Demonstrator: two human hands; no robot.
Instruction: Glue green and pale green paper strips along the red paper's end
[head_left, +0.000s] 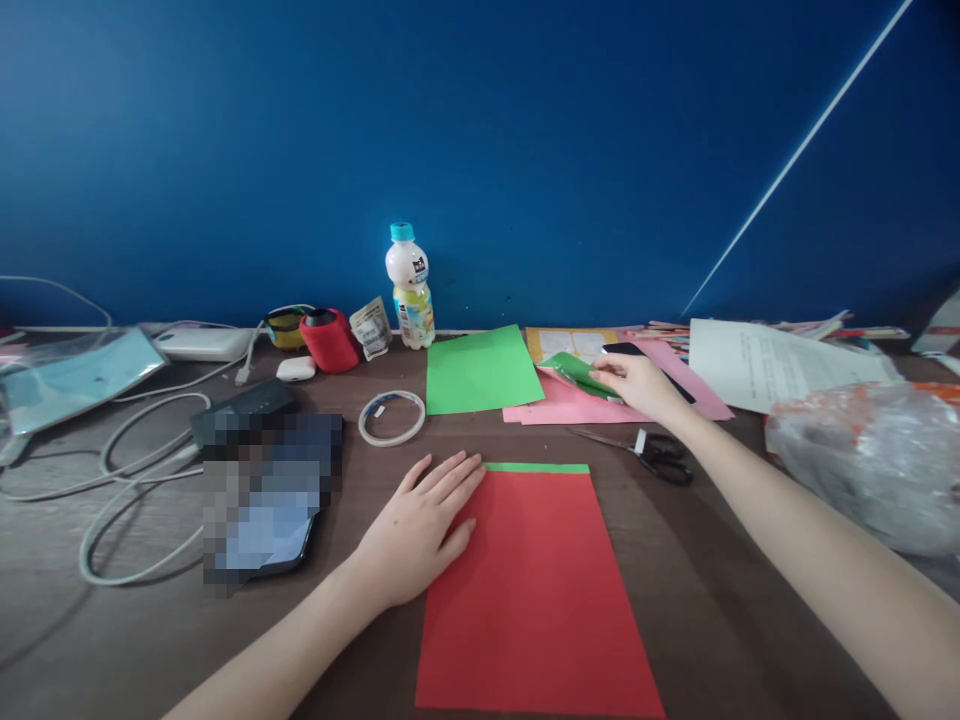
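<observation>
A sheet of red paper (536,590) lies in front of me, with a strip of green paper (536,468) showing along its far edge. My left hand (424,530) rests flat on the red paper's left side and the table, fingers stretched out. Farther off, my right hand (630,385) pinches a green packet with a clear, shiny wrapper (574,373); its contents cannot be made out. Under the packet are pink sheets (525,413). A bright green sheet (480,370) lies just left of them. Black-handled scissors (664,460) lie below my right wrist.
A ring of tape (391,418) and a drink bottle (411,290) are beyond my left hand. To the left lie a phone (281,510) and looped cables (112,540). Crumpled clear plastic (870,460) and a printed sheet (780,365) are at the right. A blue wall (480,130) closes the back.
</observation>
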